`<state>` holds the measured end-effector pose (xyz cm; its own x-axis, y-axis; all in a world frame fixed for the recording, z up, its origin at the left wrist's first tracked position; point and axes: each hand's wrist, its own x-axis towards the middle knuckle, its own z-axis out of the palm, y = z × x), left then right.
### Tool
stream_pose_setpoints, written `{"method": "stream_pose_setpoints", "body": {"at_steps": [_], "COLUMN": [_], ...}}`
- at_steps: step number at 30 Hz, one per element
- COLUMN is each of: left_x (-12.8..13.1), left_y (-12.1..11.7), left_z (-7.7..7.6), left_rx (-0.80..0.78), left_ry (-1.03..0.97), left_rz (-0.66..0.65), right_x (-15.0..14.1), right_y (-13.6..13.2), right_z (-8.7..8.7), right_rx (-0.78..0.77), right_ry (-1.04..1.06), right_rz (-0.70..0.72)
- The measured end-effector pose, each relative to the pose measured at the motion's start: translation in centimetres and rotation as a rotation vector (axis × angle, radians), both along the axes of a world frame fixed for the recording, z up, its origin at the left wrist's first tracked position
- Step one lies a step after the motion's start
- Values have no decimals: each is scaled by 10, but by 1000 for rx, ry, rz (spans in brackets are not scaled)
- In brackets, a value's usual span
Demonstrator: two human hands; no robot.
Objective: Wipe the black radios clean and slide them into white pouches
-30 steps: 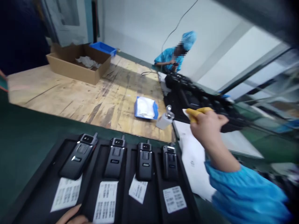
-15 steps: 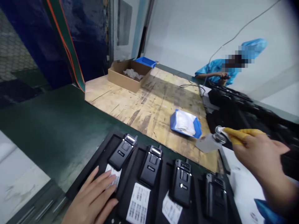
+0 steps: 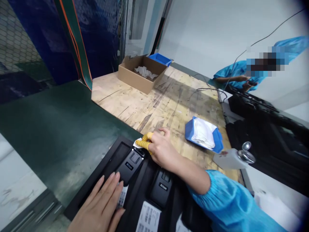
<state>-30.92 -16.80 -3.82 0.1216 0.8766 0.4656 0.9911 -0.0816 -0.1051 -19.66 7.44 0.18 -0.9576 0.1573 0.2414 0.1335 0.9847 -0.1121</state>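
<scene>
The fingers of the right hand (image 3: pixel 160 149), two of them sleeved in ribbed yellow covers (image 3: pixel 146 145), are pinched on a small white cloth (image 3: pixel 137 143), which sits against the top end of a black plastic handheld radio (image 3: pixel 129 166) marked "Riton". The left hand (image 3: pixel 98 207) lies flat and holds nothing, its fingers side by side at the radio's lower end, partly over a white printed label (image 3: pixel 122 196). This radio lies in the leftmost slot of a black compartmented tray (image 3: pixel 95 174).

In the next slot a second black radio (image 3: pixel 163 188) lies with no hand on it, above its own white barcode label (image 3: pixel 147 217). A third dark shape (image 3: pixel 194 214) lies partly behind the blue sleeve (image 3: pixel 231 196), too dim to make out well.

As far as can be judged, work is under way on the leftmost radio, and how much is done on the others cannot be told.

Farther out on the wooden tabletop (image 3: pixel 169 103) stand a blue plastic tub (image 3: pixel 218 143) of folded white cloths (image 3: pixel 203 133) and an open brown cardboard box (image 3: pixel 134 78).
</scene>
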Motion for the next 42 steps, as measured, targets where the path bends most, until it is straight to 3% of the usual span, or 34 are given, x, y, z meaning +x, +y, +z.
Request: {"method": "stream_pose_setpoints", "body": {"at_steps": [12, 20, 26, 31, 37, 42], "left_x": [-3, -4, -6, -6, -4, -4], "left_y": [-2, 0, -2, -2, -1, -2], "left_z": [-8, -7, -10, -11, -14, -14], "left_rx": [-19, -16, -22, -33, -14, -9], "left_ry": [-22, -10, -10, -25, -31, -28], "left_rz": [-40, -45, -44, -49, -41, -33], "right_x": [20, 25, -2, 9, 34, 17], "right_y": [7, 7, 0, 0, 3, 6], "right_z": [-4, 14, 2, -3, 7, 15], "right_rx": [57, 10, 85, 59, 18, 64], "right_ry": [-3, 41, 15, 4, 21, 77], "right_rz": [185, 122, 93, 178, 159, 79]}}
